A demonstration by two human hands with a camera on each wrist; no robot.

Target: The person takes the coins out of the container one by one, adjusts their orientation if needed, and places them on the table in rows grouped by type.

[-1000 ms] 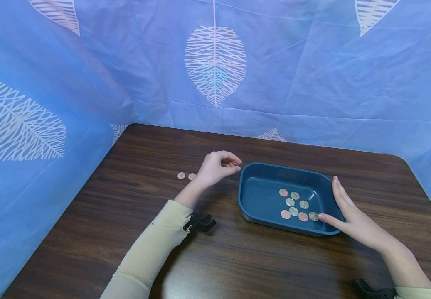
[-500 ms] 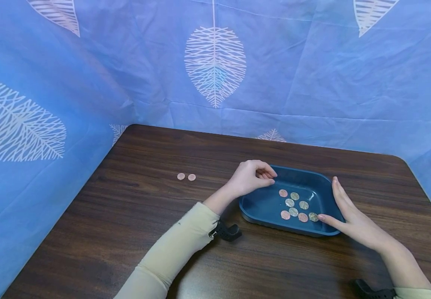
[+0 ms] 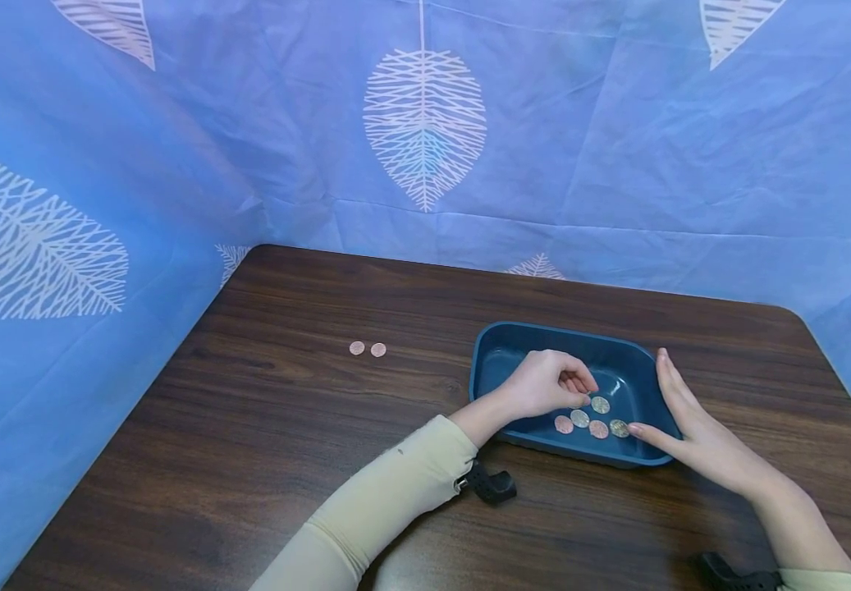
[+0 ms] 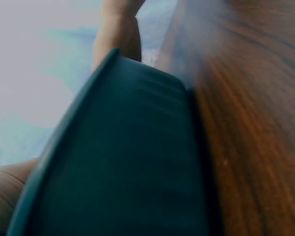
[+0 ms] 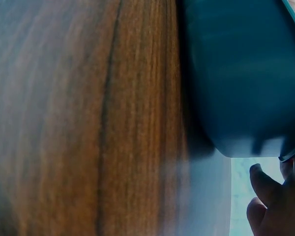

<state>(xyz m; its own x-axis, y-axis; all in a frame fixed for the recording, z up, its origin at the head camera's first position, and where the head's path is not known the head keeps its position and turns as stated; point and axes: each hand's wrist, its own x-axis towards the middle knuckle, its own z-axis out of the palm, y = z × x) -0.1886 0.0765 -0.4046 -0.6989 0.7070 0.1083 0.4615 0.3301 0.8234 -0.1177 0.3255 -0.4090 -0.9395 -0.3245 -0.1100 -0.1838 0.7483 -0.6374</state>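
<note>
The tray [image 3: 580,341] is dark blue-green, of rectangular form with rounded corners, and light shines on its inner wall toward the right end. It stands flat on the brown wood-grain table [image 3: 211,460]. On its floor five round, thin coins are visible. Along the near side, from left to right, there are a pink-copper coin [image 3: 563,424], a silvery coin [image 3: 579,419], a reddish coin [image 3: 598,429] and a dull golden coin [image 3: 619,428]; behind them lies a pale golden coin [image 3: 600,405].

The left hand [image 3: 546,382] is above the left and middle part of the tray, inside its outline. Its fingers are bent, and the thumb is near the forefinger, with a narrow space. Whether a coin is between them, I cannot tell, because the hand covers this place. The fingertips are just beside the pale golden coin, and the near row lies a little in front of them.

The right hand [image 3: 709,435] is at the right end of the tray, spread wide: the fingers lie long against the outside of the end wall, and the thumb passes over the near corner to the inside, its tip just beside the dull golden coin.

Well to the left of the tray, two coppery coins [image 3: 378,350] lie on the table, near each other but apart. A blue cloth [image 3: 285,123] with white leaves hangs behind.
</note>
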